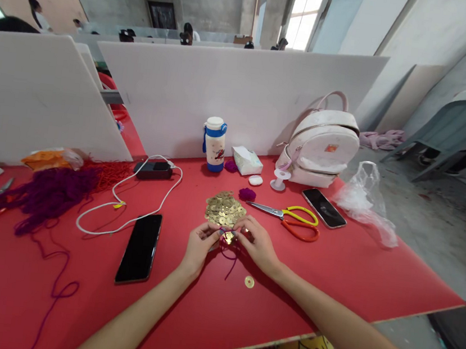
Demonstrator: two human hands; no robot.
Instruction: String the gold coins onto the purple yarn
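Both my hands meet over the red table, just in front of a heap of gold coins (pixel 222 207). My left hand (pixel 200 244) pinches a thin purple cord (pixel 229 259) between thumb and fingers. From the other side my right hand (pixel 259 244) pinches the same cord, a short stretch of it running between my fingertips. A loose end of the cord hangs in a curl below them. Close to my right wrist lies a single gold coin (pixel 249 282) with a square hole. Whether a coin is threaded on the cord is too small to tell.
Scissors (pixel 295 219), a phone (pixel 324 207), a white spool (pixel 280 180) and a white backpack (pixel 323 146) are at the right. A bottle (pixel 214 144) stands behind the coins. Leftward lie another phone (pixel 139 249), a white cable (pixel 96 232) and tangled purple yarn (pixel 54 192).
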